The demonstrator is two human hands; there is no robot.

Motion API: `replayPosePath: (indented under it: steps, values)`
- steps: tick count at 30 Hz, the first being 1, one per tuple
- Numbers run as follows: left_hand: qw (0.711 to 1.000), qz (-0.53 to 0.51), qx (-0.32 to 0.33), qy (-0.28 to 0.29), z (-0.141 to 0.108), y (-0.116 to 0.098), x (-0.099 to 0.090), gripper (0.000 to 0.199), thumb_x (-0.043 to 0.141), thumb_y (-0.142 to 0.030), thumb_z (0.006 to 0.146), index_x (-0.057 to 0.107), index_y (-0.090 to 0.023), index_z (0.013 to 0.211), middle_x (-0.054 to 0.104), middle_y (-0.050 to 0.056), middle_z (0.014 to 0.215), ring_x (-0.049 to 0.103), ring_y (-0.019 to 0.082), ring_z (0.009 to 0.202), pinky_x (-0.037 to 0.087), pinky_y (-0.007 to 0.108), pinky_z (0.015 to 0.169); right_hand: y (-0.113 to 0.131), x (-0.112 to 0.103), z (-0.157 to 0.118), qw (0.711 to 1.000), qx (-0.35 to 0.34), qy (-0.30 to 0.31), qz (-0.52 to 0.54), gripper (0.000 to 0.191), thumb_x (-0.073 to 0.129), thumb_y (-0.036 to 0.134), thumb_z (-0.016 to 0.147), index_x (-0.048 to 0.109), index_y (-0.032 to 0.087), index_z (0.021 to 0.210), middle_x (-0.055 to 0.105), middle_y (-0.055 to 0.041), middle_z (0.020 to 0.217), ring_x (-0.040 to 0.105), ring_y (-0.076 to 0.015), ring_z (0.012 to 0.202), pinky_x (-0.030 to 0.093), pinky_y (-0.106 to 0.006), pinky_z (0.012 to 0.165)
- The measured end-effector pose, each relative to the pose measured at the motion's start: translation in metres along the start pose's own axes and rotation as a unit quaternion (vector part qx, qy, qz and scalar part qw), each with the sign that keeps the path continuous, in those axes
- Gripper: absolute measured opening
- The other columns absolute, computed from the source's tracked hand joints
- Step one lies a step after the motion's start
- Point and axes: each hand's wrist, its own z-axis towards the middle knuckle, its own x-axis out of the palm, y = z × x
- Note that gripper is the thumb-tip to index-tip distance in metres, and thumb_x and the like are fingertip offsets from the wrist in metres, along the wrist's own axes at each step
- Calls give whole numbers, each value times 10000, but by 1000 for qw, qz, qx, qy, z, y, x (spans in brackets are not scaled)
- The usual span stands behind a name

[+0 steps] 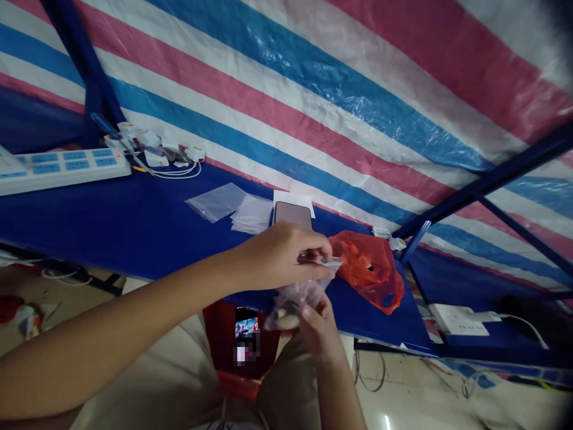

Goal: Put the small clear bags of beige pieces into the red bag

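Observation:
A small clear plastic bag [298, 294] is held between both hands over the front edge of the blue table [179, 245]. My left hand [286, 254] pinches the bag's upper edge between thumb and fingers. Lower down, my right hand [320, 325] grips the side of the bag, its fingers partly hidden. Something pale and dark shows inside the bag, too blurred to name. Just beyond my left hand lies a phone [293, 214] with a dark screen. To the right of the hands is a crumpled red plastic bag [367, 269].
Clear flat bags [217, 202] and a white stack [253, 215] lie left of the phone. A power strip [67, 170] and chargers with cables [156, 152] sit at the far left. Another socket block [459, 319] is at right. A lit screen [246, 328] shows below.

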Motion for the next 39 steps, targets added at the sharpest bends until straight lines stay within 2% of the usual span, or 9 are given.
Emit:
replayPosePath:
  steps: [5, 9, 16, 20, 24, 27, 30, 36, 39]
  values:
    - [990, 56, 130, 11, 25, 8, 25, 145, 609, -205, 959, 707, -165, 1059, 744, 58, 1006, 678, 139, 931, 494, 257, 844, 8, -32, -27, 984, -1, -137, 116, 381, 843, 545, 730, 745, 311, 1014, 780, -23, 1048, 741, -244, 949, 606, -382, 778]
    - [984, 75, 159, 14, 45, 7, 47, 170, 545, -200, 986, 696, -173, 1059, 737, 80, 1066, 675, 164, 998, 502, 293, 888, 15, -54, -51, 968, -26, -211, 130, 407, 799, 569, 777, 755, 320, 1096, 780, -28, 1071, 735, -211, 921, 614, -336, 724]
    - [994, -93, 60, -4, 84, -12, 72, 106, 659, -254, 882, 648, -162, 932, 718, 11, 804, 651, 109, 723, 469, 248, 691, 42, -74, -78, 936, -95, -317, 123, 365, 763, 498, 851, 726, 311, 1163, 771, -13, 1089, 726, -170, 933, 622, -314, 793]
    - [982, -189, 15, -2, 112, -3, 81, 203, 611, -352, 929, 638, -153, 957, 727, 40, 837, 665, 116, 751, 479, 245, 689, 73, -101, -95, 919, -141, -359, 78, 303, 726, 482, 893, 722, 293, 1129, 756, -10, 1089, 712, -151, 915, 617, -300, 773]
    - [994, -21, 100, 46, 128, 28, 113, 251, 659, -311, 871, 636, -153, 1064, 727, 87, 1059, 660, 195, 991, 479, 329, 855, 104, -127, -120, 885, -163, -431, 72, 332, 664, 484, 939, 718, 253, 1170, 741, -46, 1032, 700, -149, 891, 615, -279, 725]
    - [959, 200, 179, 91, 128, 51, 151, 524, 748, -243, 764, 589, -133, 1251, 665, 150, 1247, 576, 309, 1160, 426, 448, 926, 115, -141, -135, 869, -166, -465, 39, 400, 645, 511, 943, 707, 238, 1228, 725, -81, 1090, 693, -171, 922, 623, -296, 715]
    - [930, 297, 201, 79, 129, 64, 177, 363, 552, -95, 878, 590, -119, 1239, 696, 142, 1121, 603, 289, 1080, 402, 453, 884, 115, -146, -139, 851, -173, -494, -45, 445, 633, 553, 932, 707, 248, 1247, 700, -94, 1221, 685, -214, 1030, 636, -349, 756]
    - [995, 79, 44, -42, 144, 68, 148, 285, 517, -145, 879, 560, -135, 1161, 726, 76, 972, 657, 189, 845, 416, 336, 744, 115, -112, -114, 818, -193, -505, -197, 307, 644, 477, 942, 714, 323, 1199, 687, -59, 1305, 649, -246, 1209, 610, -400, 926]
    - [994, -89, -9, -61, 149, 71, 129, 249, 501, -163, 882, 539, -161, 1128, 677, -8, 745, 597, 121, 638, 400, 284, 650, 120, -94, -91, 811, -210, -503, -213, 285, 729, 376, 903, 713, 248, 1157, 738, -57, 1167, 678, -232, 1144, 552, -426, 1017]
